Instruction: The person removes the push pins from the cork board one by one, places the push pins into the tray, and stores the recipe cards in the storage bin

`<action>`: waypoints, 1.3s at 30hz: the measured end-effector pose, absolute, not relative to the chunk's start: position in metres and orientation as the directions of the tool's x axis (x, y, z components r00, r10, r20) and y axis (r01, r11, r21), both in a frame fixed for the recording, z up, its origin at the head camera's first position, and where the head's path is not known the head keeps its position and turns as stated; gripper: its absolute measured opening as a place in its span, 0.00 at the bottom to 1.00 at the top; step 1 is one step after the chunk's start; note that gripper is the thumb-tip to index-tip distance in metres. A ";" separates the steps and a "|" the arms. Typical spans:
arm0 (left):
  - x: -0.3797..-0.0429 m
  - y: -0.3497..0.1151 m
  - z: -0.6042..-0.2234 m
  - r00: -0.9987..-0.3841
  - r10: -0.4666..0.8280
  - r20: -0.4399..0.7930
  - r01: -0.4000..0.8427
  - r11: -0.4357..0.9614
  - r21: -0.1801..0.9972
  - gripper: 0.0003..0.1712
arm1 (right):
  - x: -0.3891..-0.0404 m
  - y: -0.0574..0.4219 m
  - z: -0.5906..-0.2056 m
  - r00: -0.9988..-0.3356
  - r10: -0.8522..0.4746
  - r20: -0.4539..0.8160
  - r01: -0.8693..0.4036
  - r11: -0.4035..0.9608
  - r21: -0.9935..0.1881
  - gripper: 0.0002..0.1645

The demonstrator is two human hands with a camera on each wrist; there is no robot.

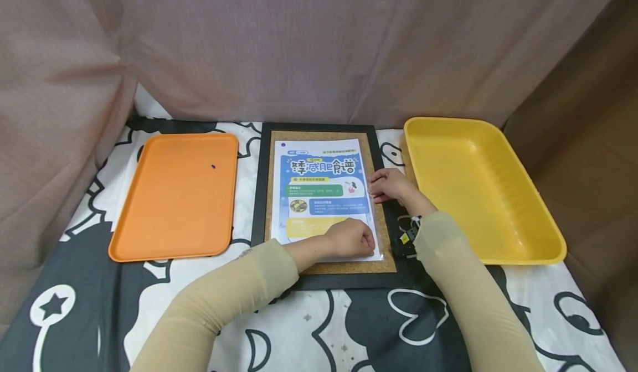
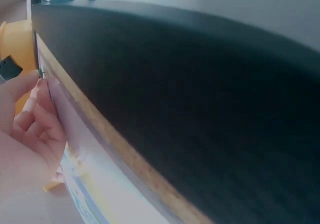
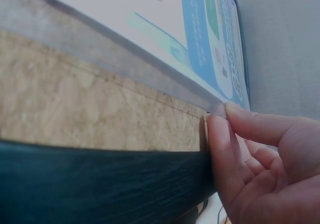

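Observation:
A laminated poster (image 1: 319, 195) with blue, green and yellow panels lies on a cork board (image 1: 329, 268) with a black frame. Over its lower right corner is my left hand (image 1: 350, 238). In the left wrist view, the thumb and index finger of that hand pinch a small green push pin (image 2: 41, 73) whose thin needle shows. My right hand (image 1: 394, 186) pinches the poster's clear right edge (image 3: 217, 107) between thumb and index finger, partway down that side. A purple pin head (image 1: 283, 144) marks the poster's upper left corner.
To the left is an orange tray (image 1: 174, 195) with a small dark blue pin (image 1: 213, 166) on it. A deep yellow tub (image 1: 478, 184) stands to the right. Beneath everything lies a black and white patterned cloth (image 1: 279, 327), and a brown curtain (image 1: 249, 45) hangs behind.

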State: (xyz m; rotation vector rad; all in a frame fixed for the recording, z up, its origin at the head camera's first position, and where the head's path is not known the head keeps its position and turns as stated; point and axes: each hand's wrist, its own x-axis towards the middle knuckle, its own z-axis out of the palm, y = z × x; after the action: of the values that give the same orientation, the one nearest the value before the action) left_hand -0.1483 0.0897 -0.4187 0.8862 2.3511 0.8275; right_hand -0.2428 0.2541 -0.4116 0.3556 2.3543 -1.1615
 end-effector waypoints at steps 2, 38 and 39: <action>-0.147 0.090 -0.418 -0.669 0.710 -0.220 0.433 0.612 0.662 0.06 | -0.242 0.254 -0.411 -0.845 0.019 -0.534 0.434 0.608 -0.665 0.21; -0.152 0.086 -0.416 -0.637 0.718 -0.282 0.358 0.599 0.716 0.08 | -0.240 0.254 -0.407 -0.845 0.007 -0.535 0.425 0.618 -0.662 0.20; -0.152 0.085 -0.417 -0.636 0.720 -0.280 0.355 0.594 0.722 0.09 | -0.240 0.253 -0.407 -0.844 0.008 -0.536 0.426 0.617 -0.662 0.20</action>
State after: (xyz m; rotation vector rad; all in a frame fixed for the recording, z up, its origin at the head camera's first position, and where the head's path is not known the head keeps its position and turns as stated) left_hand -0.1525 0.0854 -0.4167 0.8492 2.2624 0.8541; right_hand -0.2399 0.2532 -0.4066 0.3417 2.3532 -1.1416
